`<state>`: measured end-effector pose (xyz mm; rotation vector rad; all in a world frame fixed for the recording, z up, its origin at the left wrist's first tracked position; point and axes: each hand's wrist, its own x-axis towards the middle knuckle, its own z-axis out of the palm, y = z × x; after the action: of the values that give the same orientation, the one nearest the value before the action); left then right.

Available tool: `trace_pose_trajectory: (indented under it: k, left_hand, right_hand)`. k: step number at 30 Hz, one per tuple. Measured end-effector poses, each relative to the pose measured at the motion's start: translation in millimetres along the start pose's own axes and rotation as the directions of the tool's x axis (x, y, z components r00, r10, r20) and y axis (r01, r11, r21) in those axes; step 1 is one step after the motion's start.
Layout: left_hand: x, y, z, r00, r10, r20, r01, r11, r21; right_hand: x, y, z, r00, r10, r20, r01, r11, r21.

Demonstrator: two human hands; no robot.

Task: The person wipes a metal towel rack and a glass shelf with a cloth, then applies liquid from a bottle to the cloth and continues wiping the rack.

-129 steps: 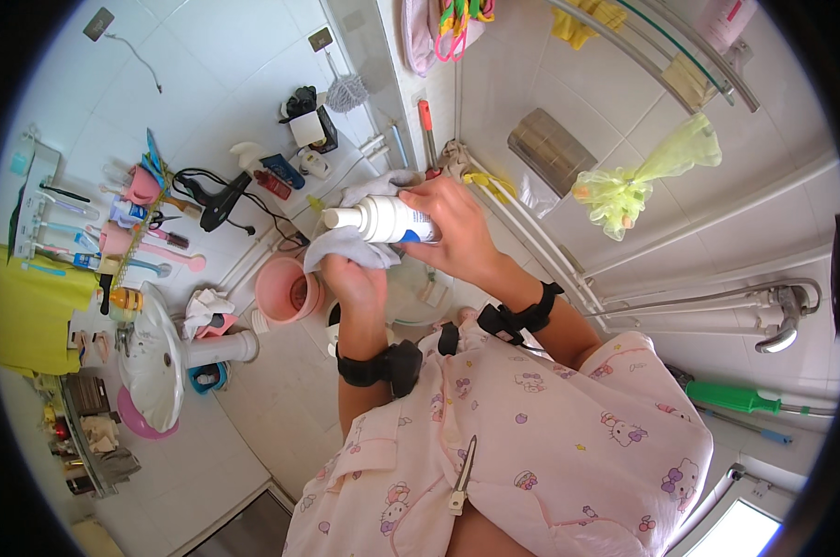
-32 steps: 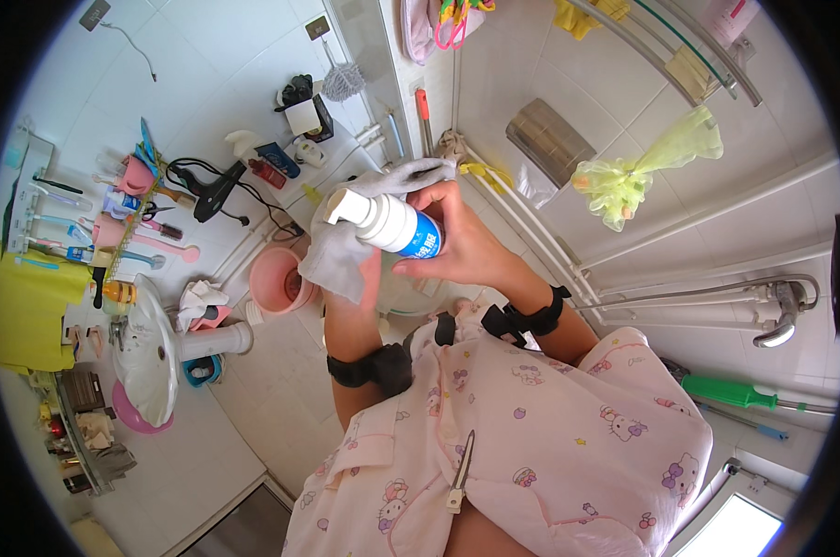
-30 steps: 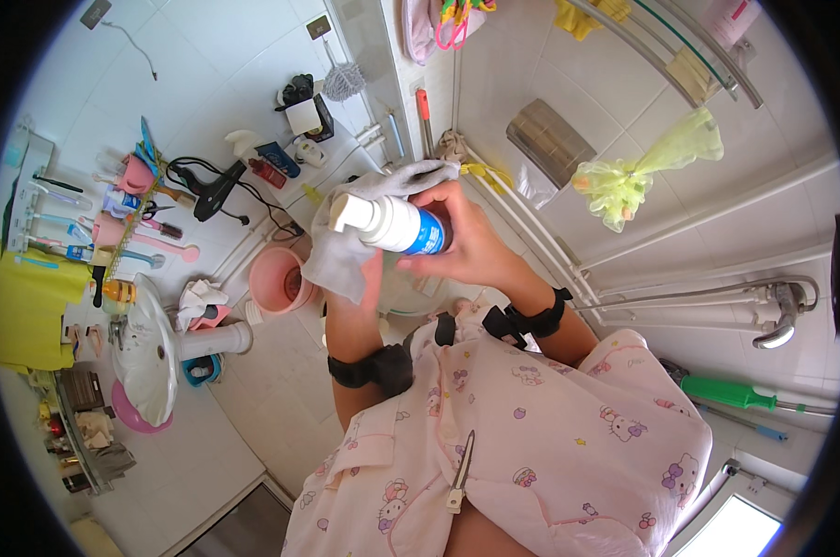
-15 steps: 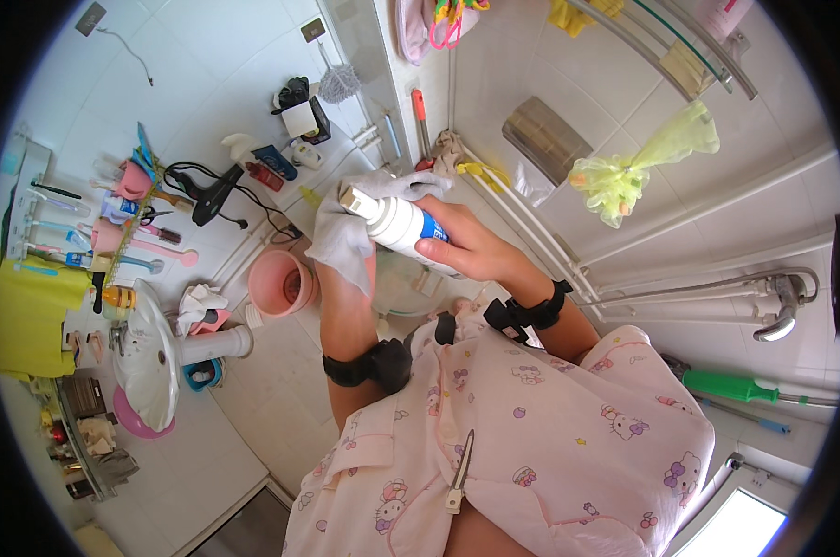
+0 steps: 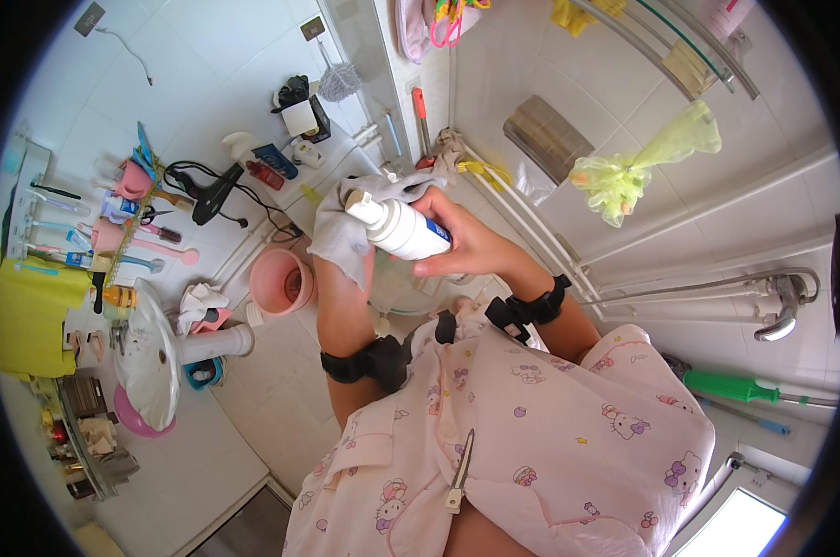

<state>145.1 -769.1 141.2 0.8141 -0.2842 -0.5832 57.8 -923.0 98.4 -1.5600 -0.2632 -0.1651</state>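
My right hand (image 5: 466, 237) is wrapped round a white bottle (image 5: 397, 227) with a blue patch on its side. The bottle is tilted, its narrow white top pointing up and left. Just behind and left of it, a light grey cloth (image 5: 339, 241) drapes over the end of my left arm (image 5: 343, 311). That cloth covers my left hand, so its fingers are hidden. Bottle and cloth overlap in view; whether they touch, I cannot tell. Both forearms wear black straps.
A pink bucket (image 5: 283, 281) stands on the floor left of my left arm. Farther left are a white washbasin (image 5: 151, 357) and a black hair dryer (image 5: 214, 197). White pipes (image 5: 536, 227) run along the right wall, near a shower tap (image 5: 787, 306). A yellow-green mesh bag (image 5: 615, 190) hangs there.
The bottle has turned in my right hand and shifted slightly, showing more of its white side and less blue. My right fingers have moved a little along it. The cloth has shifted slightly.
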Motion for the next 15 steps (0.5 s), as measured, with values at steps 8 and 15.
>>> trace_pose_trajectory:
  k: [8,15]
  left_hand:
    - [3,3,-27,0.858,-0.008,0.514,0.148,0.962,-0.231]
    - [-7,20,-4,0.963,-0.192,0.19,0.133,0.95,0.284]
  right_hand:
    - [4,4,-3,0.984,0.071,0.163,-0.11,0.963,0.244]
    - [2,4,-8,0.886,0.092,0.455,-0.357,0.761,0.542]
